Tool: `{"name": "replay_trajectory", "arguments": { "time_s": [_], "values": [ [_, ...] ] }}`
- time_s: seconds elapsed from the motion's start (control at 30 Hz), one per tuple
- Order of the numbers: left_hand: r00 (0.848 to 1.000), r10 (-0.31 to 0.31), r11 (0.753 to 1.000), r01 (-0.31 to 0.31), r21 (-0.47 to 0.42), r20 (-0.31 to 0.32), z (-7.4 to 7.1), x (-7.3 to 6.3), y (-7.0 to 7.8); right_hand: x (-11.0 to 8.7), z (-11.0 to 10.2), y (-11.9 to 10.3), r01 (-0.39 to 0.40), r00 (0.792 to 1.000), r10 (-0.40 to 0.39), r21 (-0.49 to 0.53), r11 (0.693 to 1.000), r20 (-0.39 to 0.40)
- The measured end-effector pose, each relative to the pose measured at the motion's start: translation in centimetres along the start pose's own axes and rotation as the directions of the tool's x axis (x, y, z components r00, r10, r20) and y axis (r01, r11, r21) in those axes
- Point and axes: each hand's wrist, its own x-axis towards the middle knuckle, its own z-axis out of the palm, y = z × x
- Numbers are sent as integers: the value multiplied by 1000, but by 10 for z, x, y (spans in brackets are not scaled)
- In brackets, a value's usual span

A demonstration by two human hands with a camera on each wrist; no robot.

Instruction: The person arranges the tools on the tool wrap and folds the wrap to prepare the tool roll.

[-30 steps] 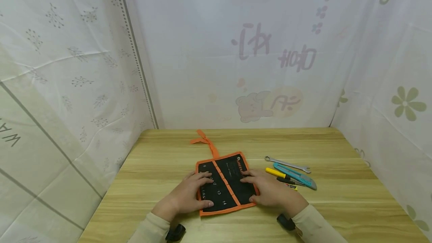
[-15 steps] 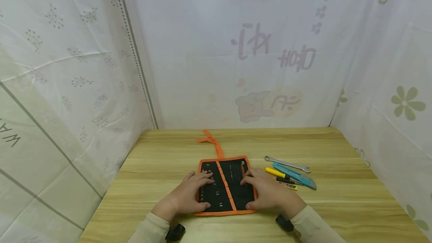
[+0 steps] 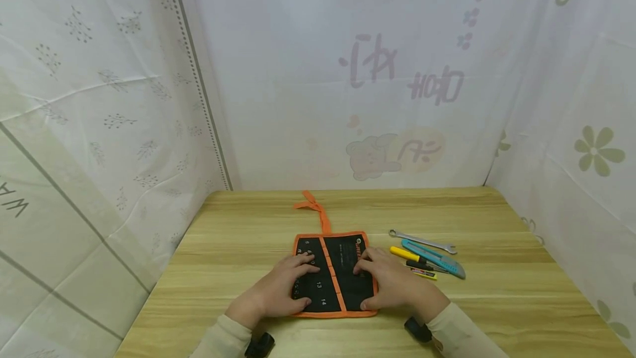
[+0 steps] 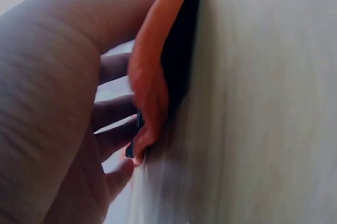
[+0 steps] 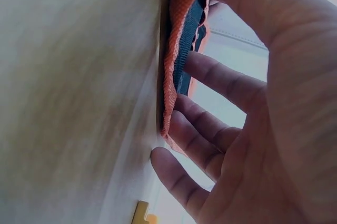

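A black fabric tool pouch (image 3: 330, 275) with orange edging lies flat on the table, printed with numbers such as 13 and 14 on its left half. An orange tie strap (image 3: 318, 211) runs from its far edge. My left hand (image 3: 278, 286) rests on its left side, fingers spread and thumb near the front corner. On the right side lies my right hand (image 3: 390, 280), fingertips and thumb touching the fabric. In both wrist views the orange edging (image 4: 150, 71) stands slightly off the table, with fingers (image 5: 226, 81) on the pouch's upper face.
Right of the pouch lie a combination wrench (image 3: 422, 241), a teal utility knife (image 3: 434, 258), a yellow-handled tool (image 3: 404, 254) and a small yellow-and-black item (image 3: 424, 274). The wooden table (image 3: 223, 247) is bordered by patterned curtains (image 3: 298, 98).
The pouch has turned and shifted slightly to the right under my hands, so its edges now lie squarer to me. The tie strap has swung right with it. The loose tools have not moved.
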Motion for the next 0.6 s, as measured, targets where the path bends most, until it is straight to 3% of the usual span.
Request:
{"name": "replay_trajectory", "arguments": {
  "time_s": [0.17,0.37,0.6],
  "values": [
    [997,67,997,-66,44,-24,3,4,11,0,1,2,6,1000,-6,-3,1000,2],
    [976,209,975,-204,87,-56,7,12,22,1,3,6,26,1000,-26,0,1000,11],
    [964,262,957,-255,135,-40,14,18,30,1,3,7,31,999,-31,0,1000,11]
  ]
}}
